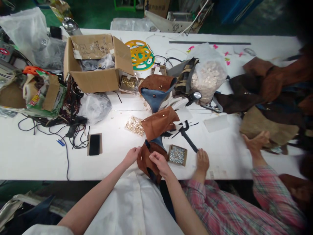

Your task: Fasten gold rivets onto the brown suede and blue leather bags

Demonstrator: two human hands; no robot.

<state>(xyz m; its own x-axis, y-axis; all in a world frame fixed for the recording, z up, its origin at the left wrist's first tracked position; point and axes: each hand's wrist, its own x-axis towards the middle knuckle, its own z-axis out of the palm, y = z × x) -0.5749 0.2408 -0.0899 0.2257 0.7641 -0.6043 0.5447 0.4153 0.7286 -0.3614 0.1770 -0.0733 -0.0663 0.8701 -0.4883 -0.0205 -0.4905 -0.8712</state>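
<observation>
Head view: your left hand [132, 155] and right hand [158, 162] both pinch the brown suede piece [146, 160], fingers closed on its top edge, at the table's [36, 156] near rim. Just right of the piece: a small box of silver studs [177, 154]. Beyond it: gold studs [135, 125]. Left of it: a black phone [94, 144]. A co-worker's hand [202, 161] rests flat right of the box.

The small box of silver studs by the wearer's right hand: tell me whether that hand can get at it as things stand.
Probably yes. The box of silver studs sits open-topped just beside the right hand, with nothing between them. That hand is gripping the brown suede piece, though, so it would need to let go first.
</observation>
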